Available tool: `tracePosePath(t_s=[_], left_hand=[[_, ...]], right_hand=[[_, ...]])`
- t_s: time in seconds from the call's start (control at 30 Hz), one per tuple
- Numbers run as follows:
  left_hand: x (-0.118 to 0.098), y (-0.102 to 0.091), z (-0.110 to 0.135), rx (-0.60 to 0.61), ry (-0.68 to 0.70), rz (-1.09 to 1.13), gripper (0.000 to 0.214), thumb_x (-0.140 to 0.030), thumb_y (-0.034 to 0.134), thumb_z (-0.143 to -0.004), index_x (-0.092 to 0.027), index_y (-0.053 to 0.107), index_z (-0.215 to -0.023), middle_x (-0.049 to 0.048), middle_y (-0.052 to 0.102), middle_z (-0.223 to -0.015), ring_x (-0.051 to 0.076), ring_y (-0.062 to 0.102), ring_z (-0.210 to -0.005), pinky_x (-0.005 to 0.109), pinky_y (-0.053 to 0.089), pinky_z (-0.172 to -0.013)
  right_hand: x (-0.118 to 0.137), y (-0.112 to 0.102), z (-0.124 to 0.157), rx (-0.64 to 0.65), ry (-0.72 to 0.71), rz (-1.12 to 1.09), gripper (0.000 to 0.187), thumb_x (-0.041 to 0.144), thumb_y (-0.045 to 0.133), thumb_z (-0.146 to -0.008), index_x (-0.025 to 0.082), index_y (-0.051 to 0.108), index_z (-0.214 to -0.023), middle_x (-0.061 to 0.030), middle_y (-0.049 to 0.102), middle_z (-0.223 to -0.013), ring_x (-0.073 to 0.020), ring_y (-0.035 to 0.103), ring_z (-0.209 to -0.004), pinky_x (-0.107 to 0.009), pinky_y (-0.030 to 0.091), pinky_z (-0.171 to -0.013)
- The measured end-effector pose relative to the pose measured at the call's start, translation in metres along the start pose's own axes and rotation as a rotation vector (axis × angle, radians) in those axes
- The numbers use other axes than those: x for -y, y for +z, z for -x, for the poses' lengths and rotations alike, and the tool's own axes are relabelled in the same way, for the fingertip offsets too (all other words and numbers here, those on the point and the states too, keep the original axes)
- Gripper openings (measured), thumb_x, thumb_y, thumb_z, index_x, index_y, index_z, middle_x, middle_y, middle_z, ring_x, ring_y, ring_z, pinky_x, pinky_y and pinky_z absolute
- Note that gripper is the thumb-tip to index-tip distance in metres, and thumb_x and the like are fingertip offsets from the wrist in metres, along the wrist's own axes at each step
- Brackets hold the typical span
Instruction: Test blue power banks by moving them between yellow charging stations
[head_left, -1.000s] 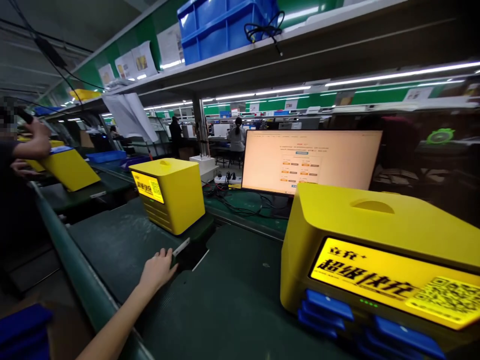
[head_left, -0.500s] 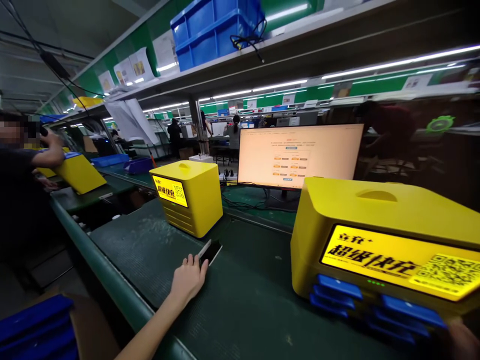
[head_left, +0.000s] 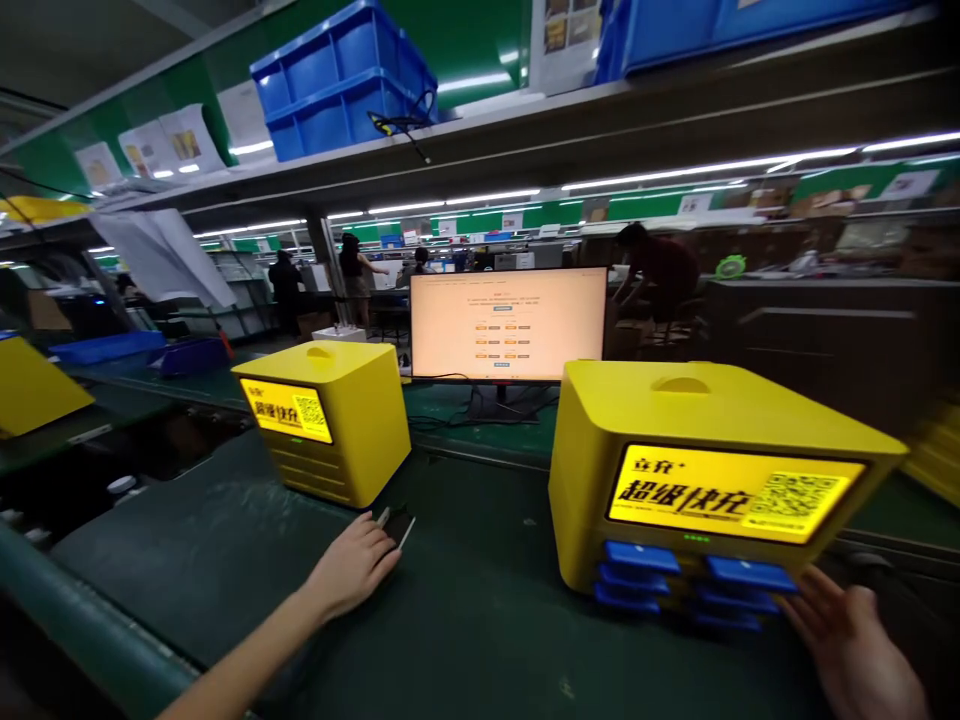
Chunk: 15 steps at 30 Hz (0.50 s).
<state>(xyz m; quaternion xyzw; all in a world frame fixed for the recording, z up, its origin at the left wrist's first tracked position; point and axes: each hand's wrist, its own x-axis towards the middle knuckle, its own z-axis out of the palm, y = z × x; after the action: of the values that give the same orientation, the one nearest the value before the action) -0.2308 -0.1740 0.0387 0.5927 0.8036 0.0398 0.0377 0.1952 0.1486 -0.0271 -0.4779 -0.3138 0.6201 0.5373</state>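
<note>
My left hand [head_left: 351, 570] grips the near edge of a dark, flat phone [head_left: 401, 527] with a pale edge, low over the green belt. Just behind it is a yellow charging cabinet [head_left: 375, 425] with a lit sign. A larger yellow cabinet [head_left: 589, 480] is to the right, its front lit with a QR code. Blue power banks [head_left: 750, 575] stick out of its lower front in two stacks. Fingers outstretched, my right hand [head_left: 859, 640] is beside the right stack; whether the fingertips touch it I cannot tell.
A lit monitor [head_left: 510, 325] stands behind the cabinets, cables around its foot. Blue crates [head_left: 337, 90] sit on the shelf overhead. Another yellow cabinet [head_left: 37, 390] is at the left edge. People [head_left: 660, 270] are in the background. The green belt [head_left: 480, 620] runs beneath the cabinets.
The view has swung right, so the cabinets and monitor appear farther left. My right hand has come into fuller view with fingers extended. My left hand keeps the phone.
</note>
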Motion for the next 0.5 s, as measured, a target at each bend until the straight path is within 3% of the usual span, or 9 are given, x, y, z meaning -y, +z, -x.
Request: tracePosePath(t_s=[0.07, 0.1, 0.17, 0.27, 0.37, 0.5], left_hand=[[0.019, -0.005, -0.017, 0.073, 0.192, 0.031, 0.049, -0.044, 0.029, -0.094, -0.022, 0.070, -0.082, 0.0063, 0.068, -0.085, 0.022, 0.059, -0.093, 0.039, 0.022, -0.111], [0.026, -0.005, -0.025, 0.109, 0.254, 0.032, 0.051, -0.045, 0.028, -0.094, -0.022, 0.069, -0.073, 0.0054, 0.066, -0.075, 0.021, 0.059, -0.085, 0.037, 0.025, -0.109], [0.035, 0.000, -0.038, 0.147, 0.299, 0.006, 0.060, -0.048, 0.023, -0.094, -0.021, 0.064, -0.060, 0.0056, 0.060, -0.060, 0.022, 0.055, -0.071, 0.036, 0.037, -0.093], [0.033, 0.014, -0.050, 0.142, 0.271, -0.051, 0.065, -0.050, 0.017, -0.094, -0.020, 0.057, -0.053, 0.0065, 0.056, -0.057, 0.023, 0.051, -0.067, 0.034, 0.037, -0.069], [0.006, 0.032, -0.053, 0.113, 0.201, -0.077, 0.069, -0.050, 0.013, -0.095, -0.019, 0.054, -0.050, 0.0061, 0.053, -0.055, 0.023, 0.050, -0.068, 0.034, 0.034, -0.067], [-0.073, 0.060, -0.057, 0.024, 0.161, -0.008, 0.068, -0.055, 0.017, -0.094, -0.020, 0.057, -0.051, 0.0059, 0.054, -0.055, 0.023, 0.052, -0.072, 0.034, 0.036, -0.073]], right_hand=[[-0.002, 0.003, -0.007, 0.040, 0.007, 0.000, 0.054, 0.069, 0.052, -0.077, 0.025, 0.059, -0.108, -0.0079, 0.051, -0.133, -0.0266, 0.040, -0.128, -0.040, 0.028, -0.113], [-0.004, 0.006, -0.011, 0.070, 0.011, -0.002, 0.057, 0.070, 0.054, -0.075, 0.024, 0.059, -0.109, -0.0075, 0.056, -0.129, -0.0287, 0.044, -0.125, -0.042, 0.033, -0.110], [-0.007, 0.013, -0.017, 0.121, 0.022, -0.022, 0.067, 0.074, 0.057, -0.070, 0.023, 0.059, -0.113, -0.0076, 0.063, -0.118, -0.0322, 0.051, -0.118, -0.043, 0.045, -0.099], [-0.010, 0.020, -0.022, 0.113, 0.046, -0.079, 0.080, 0.078, 0.060, -0.064, 0.022, 0.055, -0.122, -0.0074, 0.067, -0.108, -0.0325, 0.056, -0.110, -0.039, 0.055, -0.085], [-0.009, 0.016, -0.023, 0.134, 0.079, -0.116, 0.085, 0.078, 0.059, -0.065, 0.021, 0.051, -0.128, -0.0069, 0.067, -0.109, -0.0308, 0.056, -0.111, -0.037, 0.055, -0.084], [-0.004, -0.007, -0.028, 0.171, 0.097, -0.115, 0.091, 0.080, 0.056, -0.065, 0.018, 0.048, -0.131, -0.0080, 0.065, -0.114, -0.0308, 0.053, -0.115, -0.037, 0.053, -0.087]])
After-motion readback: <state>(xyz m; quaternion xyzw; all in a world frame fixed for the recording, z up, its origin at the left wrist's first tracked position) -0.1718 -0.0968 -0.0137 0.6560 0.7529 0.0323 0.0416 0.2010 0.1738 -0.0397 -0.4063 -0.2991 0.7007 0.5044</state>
